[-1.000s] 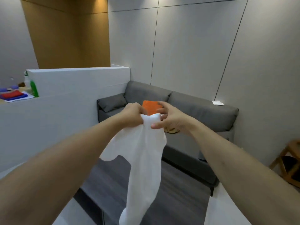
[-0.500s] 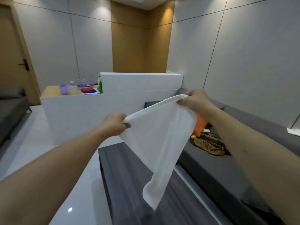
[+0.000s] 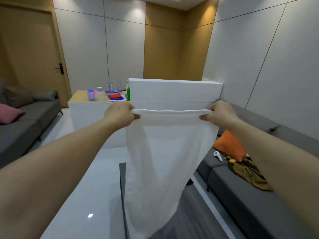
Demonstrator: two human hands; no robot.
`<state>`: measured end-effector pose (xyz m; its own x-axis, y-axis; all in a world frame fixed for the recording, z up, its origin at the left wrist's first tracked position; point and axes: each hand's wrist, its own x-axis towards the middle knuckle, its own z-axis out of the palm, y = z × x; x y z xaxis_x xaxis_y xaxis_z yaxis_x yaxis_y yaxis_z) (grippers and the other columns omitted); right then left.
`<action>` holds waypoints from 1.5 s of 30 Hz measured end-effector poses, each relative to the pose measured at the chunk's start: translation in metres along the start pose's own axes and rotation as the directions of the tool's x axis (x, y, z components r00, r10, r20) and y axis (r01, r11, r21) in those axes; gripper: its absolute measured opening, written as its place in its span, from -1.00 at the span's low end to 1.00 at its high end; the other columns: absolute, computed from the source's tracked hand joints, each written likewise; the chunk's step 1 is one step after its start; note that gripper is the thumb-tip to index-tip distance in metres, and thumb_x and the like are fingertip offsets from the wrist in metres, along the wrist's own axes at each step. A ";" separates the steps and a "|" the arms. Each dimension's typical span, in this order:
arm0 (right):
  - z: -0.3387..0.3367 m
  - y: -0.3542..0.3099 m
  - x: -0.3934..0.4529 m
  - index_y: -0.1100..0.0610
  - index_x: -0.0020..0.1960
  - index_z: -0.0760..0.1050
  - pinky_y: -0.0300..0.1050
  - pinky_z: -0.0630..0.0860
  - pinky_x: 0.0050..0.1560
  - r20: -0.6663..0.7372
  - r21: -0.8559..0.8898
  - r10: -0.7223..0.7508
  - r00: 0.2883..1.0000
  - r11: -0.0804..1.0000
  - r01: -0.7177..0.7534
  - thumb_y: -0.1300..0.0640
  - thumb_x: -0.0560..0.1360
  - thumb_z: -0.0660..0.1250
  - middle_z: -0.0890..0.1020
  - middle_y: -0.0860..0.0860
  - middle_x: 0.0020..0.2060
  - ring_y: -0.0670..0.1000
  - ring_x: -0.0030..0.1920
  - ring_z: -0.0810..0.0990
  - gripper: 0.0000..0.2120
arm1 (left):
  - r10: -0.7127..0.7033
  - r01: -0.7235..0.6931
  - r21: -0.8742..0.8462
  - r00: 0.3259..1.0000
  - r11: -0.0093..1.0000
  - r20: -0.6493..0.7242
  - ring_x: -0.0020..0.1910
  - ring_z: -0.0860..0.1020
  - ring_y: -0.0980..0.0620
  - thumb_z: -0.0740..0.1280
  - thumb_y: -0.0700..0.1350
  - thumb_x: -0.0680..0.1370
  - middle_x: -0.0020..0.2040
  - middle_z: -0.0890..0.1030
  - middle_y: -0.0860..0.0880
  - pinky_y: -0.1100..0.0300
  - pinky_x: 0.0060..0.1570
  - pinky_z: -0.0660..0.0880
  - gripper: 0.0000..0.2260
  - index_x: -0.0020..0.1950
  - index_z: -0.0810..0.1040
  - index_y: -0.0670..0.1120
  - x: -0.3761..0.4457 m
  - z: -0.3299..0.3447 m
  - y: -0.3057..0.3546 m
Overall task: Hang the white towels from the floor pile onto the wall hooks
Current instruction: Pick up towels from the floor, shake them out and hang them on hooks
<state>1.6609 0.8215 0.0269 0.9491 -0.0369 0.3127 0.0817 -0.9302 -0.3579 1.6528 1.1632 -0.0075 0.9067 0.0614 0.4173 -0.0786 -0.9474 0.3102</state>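
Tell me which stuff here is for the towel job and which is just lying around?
For the job:
white towel, stretched out flat
left hand and right hand, each gripping a top corner

Just lying around:
orange cushion on the grey sofa
white controller
bottles on the counter
pink cushion

No wall hooks are in view.

My towel (image 3: 165, 152) is plain white; an orange cushion (image 3: 229, 145) lies on the grey sofa (image 3: 259, 204), a pink one (image 3: 9, 112) opposite.
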 end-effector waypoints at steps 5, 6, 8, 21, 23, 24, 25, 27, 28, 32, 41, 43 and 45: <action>0.036 -0.021 0.074 0.01 -0.29 0.55 -0.18 0.30 -0.40 -0.019 -0.027 -0.039 0.999 0.999 0.039 -0.11 0.45 0.43 0.60 -0.01 -0.28 0.03 -0.25 0.54 -0.76 | -0.054 0.055 0.010 0.997 0.998 -0.050 -0.13 0.47 -0.08 0.37 0.15 0.51 -0.17 0.53 -0.04 0.10 -0.16 0.44 -0.79 -0.11 0.63 0.02 0.068 0.017 -0.025; 0.040 -0.025 0.086 0.00 -0.28 0.54 -0.19 0.28 -0.40 -0.052 -0.020 -0.040 0.998 0.999 0.039 -0.13 0.46 0.42 0.60 -0.02 -0.27 0.03 -0.23 0.53 -0.75 | -0.061 0.061 0.005 0.995 0.998 -0.073 -0.11 0.50 -0.10 0.37 0.14 0.51 -0.14 0.56 -0.07 0.10 -0.16 0.44 -0.77 -0.06 0.65 0.01 0.079 0.017 -0.028; 0.044 -0.033 0.104 -0.02 -0.28 0.53 -0.18 0.23 -0.39 -0.125 -0.039 -0.058 0.990 0.998 0.054 -0.16 0.47 0.39 0.56 -0.05 -0.29 0.05 -0.21 0.50 -0.74 | -0.076 0.076 -0.002 0.989 0.997 -0.131 -0.07 0.53 -0.14 0.37 0.14 0.51 -0.10 0.60 -0.09 0.11 -0.19 0.39 -0.76 0.02 0.67 0.02 0.097 0.014 -0.033; 0.077 0.043 0.064 0.06 -0.12 0.68 -0.02 0.50 -0.17 -0.174 0.018 -0.285 0.943 0.956 0.292 -0.17 0.45 0.41 0.66 0.09 -0.25 0.17 -0.13 0.57 -0.70 | -0.192 0.204 0.035 0.958 0.978 -0.212 -0.21 0.51 -0.01 0.40 0.15 0.49 -0.24 0.60 0.02 0.17 -0.28 0.35 -0.81 -0.06 0.69 0.06 0.018 0.044 0.006; 0.092 0.073 0.032 0.07 -0.12 0.69 -0.06 0.43 -0.22 -0.100 0.072 -0.295 0.950 0.950 0.302 -0.16 0.44 0.42 0.65 0.09 -0.28 0.15 -0.15 0.55 -0.71 | -0.262 0.271 0.043 0.954 0.962 -0.143 -0.23 0.53 0.00 0.40 0.16 0.48 -0.26 0.60 0.05 0.18 -0.29 0.37 -0.83 -0.12 0.68 0.09 -0.029 0.067 0.017; 0.101 0.085 0.016 0.07 -0.13 0.70 -0.08 0.38 -0.24 -0.057 0.086 -0.298 0.953 0.949 0.302 -0.15 0.44 0.43 0.64 0.08 -0.29 0.14 -0.15 0.54 -0.72 | -0.293 0.300 0.061 0.950 0.952 -0.111 -0.23 0.53 -0.01 0.39 0.17 0.47 -0.26 0.61 0.04 0.18 -0.29 0.37 -0.83 -0.15 0.67 0.10 -0.052 0.079 0.020; 0.108 0.098 -0.002 0.07 -0.13 0.70 -0.10 0.33 -0.25 -0.009 0.089 -0.298 0.955 0.951 0.297 -0.15 0.44 0.43 0.64 0.08 -0.30 0.13 -0.16 0.53 -0.72 | -0.324 0.330 0.078 0.943 0.941 -0.079 -0.22 0.53 -0.02 0.39 0.17 0.46 -0.27 0.60 0.04 0.18 -0.29 0.36 -0.83 -0.18 0.66 0.11 -0.078 0.090 0.026; 0.119 0.123 -0.039 0.06 -0.13 0.69 -0.12 0.28 -0.25 0.061 0.090 -0.278 0.959 0.958 0.272 -0.14 0.44 0.44 0.63 0.09 -0.30 0.10 -0.18 0.50 -0.73 | -0.375 0.376 0.089 0.927 0.922 -0.029 -0.25 0.53 -0.01 0.40 0.16 0.46 -0.30 0.58 0.07 0.19 -0.31 0.35 -0.84 -0.17 0.67 0.10 -0.126 0.111 0.039; 0.123 0.134 -0.058 0.05 -0.13 0.69 -0.13 0.28 -0.26 0.084 0.089 -0.268 0.960 0.961 0.261 -0.14 0.43 0.45 0.63 0.09 -0.31 0.10 -0.20 0.50 -0.74 | -0.393 0.392 0.087 0.920 0.916 -0.008 -0.28 0.53 0.02 0.41 0.14 0.46 -0.32 0.57 0.09 0.21 -0.34 0.34 -0.85 -0.16 0.68 0.10 -0.150 0.119 0.045; 0.137 0.178 -0.136 0.01 -0.14 0.68 -0.11 0.42 -0.28 0.225 0.079 -0.216 0.950 0.976 0.203 -0.15 0.43 0.43 0.59 -0.02 -0.37 0.02 -0.27 0.52 -0.77 | -0.428 0.416 0.107 0.896 0.903 0.122 -0.39 0.45 0.15 0.41 0.07 0.48 -0.40 0.51 0.15 0.26 -0.45 0.25 -0.89 -0.12 0.71 0.09 -0.235 0.139 0.068; 0.132 0.234 -0.300 0.09 -0.22 0.61 0.04 0.61 -0.14 0.553 -0.057 -0.046 0.832 0.994 0.093 -0.16 0.39 0.45 0.61 0.00 -0.35 0.00 -0.29 0.59 -0.70 | -0.377 0.364 0.138 0.749 0.921 0.545 -0.29 0.52 0.11 0.46 0.11 0.45 -0.31 0.55 0.09 0.26 -0.35 0.35 -0.78 -0.06 0.69 -0.02 -0.408 0.163 0.096; 0.128 0.242 -0.333 0.11 -0.27 0.60 0.03 0.61 -0.17 0.581 -0.088 -0.027 0.813 0.991 0.096 -0.16 0.38 0.47 0.60 0.02 -0.38 0.01 -0.32 0.59 -0.67 | -0.377 0.379 0.128 0.713 0.916 0.591 -0.23 0.54 0.07 0.48 0.13 0.40 -0.23 0.60 0.05 0.20 -0.26 0.45 -0.77 -0.07 0.69 0.02 -0.439 0.162 0.095; 0.127 0.248 -0.356 0.13 -0.28 0.59 0.04 0.60 -0.18 0.601 -0.099 -0.011 0.799 0.991 0.088 -0.14 0.37 0.48 0.60 0.03 -0.38 0.03 -0.32 0.59 -0.67 | -0.381 0.400 0.118 0.683 0.909 0.623 -0.22 0.55 0.07 0.51 0.15 0.36 -0.22 0.61 0.04 0.19 -0.25 0.47 -0.79 -0.12 0.69 0.05 -0.464 0.161 0.095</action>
<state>1.3816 0.6505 -0.2855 0.9405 0.2002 -0.2746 0.1345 -0.9613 -0.2403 1.2917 0.9944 -0.3092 0.9075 0.2077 -0.3651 0.3399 -0.8738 0.3478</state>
